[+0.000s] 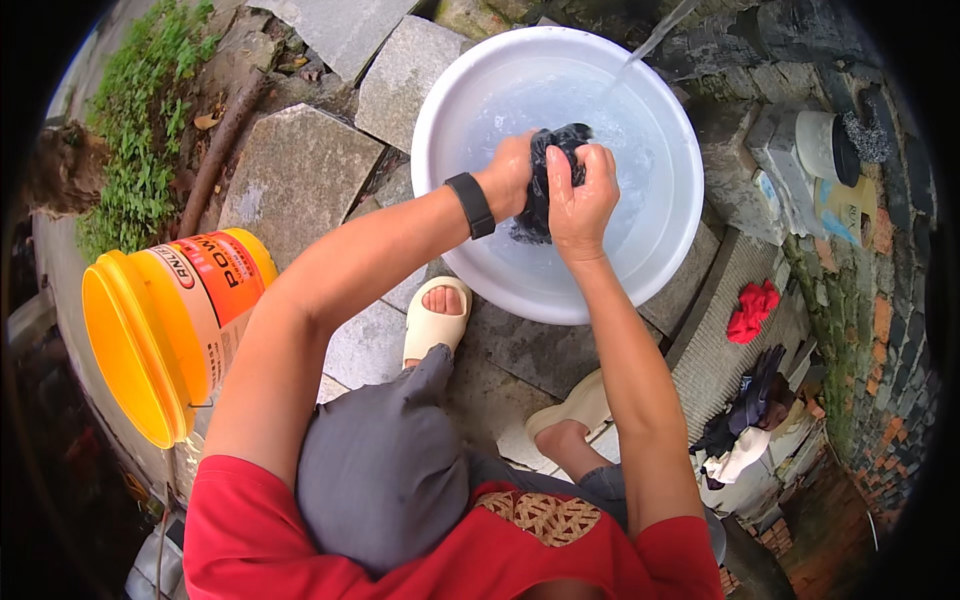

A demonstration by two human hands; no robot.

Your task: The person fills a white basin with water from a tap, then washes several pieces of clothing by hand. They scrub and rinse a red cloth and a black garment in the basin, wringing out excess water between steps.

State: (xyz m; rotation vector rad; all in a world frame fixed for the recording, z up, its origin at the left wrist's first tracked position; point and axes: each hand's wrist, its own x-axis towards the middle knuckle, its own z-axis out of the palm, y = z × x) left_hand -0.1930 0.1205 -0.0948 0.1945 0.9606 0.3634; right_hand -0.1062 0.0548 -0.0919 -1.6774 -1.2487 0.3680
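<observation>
A wet black cloth (pixel 559 139) is bunched between my hands over a white plastic basin (pixel 433 150). My left hand (pixel 514 172), with a dark band on its wrist, grips the cloth's left side. From the right, my right hand (pixel 589 199) pinches it between thumb and fingers. The cloth's lower end hangs down to the water (pixel 487 112), which looks slightly cloudy. A stream of water (pixel 656 36) falls into the basin at its upper right; its source is out of view. Parts of the cloth are hidden behind my fingers.
A yellow plastic bucket (pixel 135 337) lies tipped at the left. On a ridged slab (pixel 720 337) at the right are a red cloth (pixel 752 311) and a pile of dark and white cloths (pixel 750 427). Containers (pixel 825 146) stand by the mossy brick wall (pixel 847 300). Uneven stone paving (pixel 300 165) surrounds the basin.
</observation>
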